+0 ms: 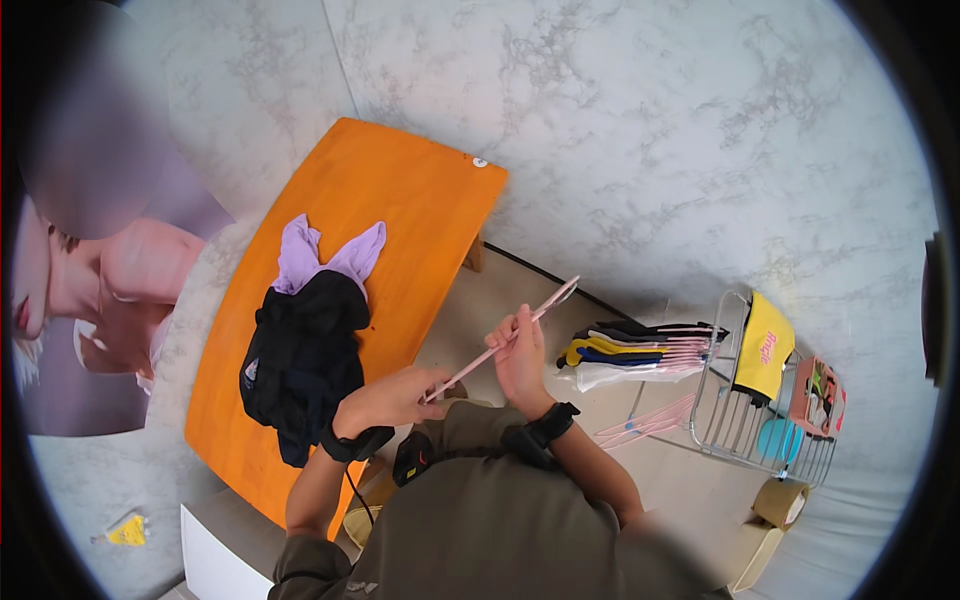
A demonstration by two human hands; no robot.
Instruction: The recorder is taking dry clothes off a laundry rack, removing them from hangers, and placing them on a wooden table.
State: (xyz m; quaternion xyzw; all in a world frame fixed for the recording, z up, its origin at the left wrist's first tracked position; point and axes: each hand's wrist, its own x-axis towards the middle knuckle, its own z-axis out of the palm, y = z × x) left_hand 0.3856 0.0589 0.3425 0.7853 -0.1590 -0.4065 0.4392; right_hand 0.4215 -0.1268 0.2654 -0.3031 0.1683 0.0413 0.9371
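A thin pink clothes hanger (468, 371), seen nearly edge-on, slants up to the right in front of my body. My left hand (395, 398) is closed round its lower end. Higher up, the fingers of my right hand (520, 365) wrap round the same hanger, and its tip sticks out beyond them. Left of my hands, a crumpled black garment (305, 340) lies on the orange table (400, 185). Two lavender pieces of cloth (360, 255) stick out from its far end.
On the right stands a metal wire rack (712, 415) with several garments (630, 352) on hangers at its side and bare pink hangers (650, 420) below them. It carries a yellow pouch (765, 345), a pink box (808, 395) and a blue round item (780, 440). A tape roll (775, 503) is nearby.
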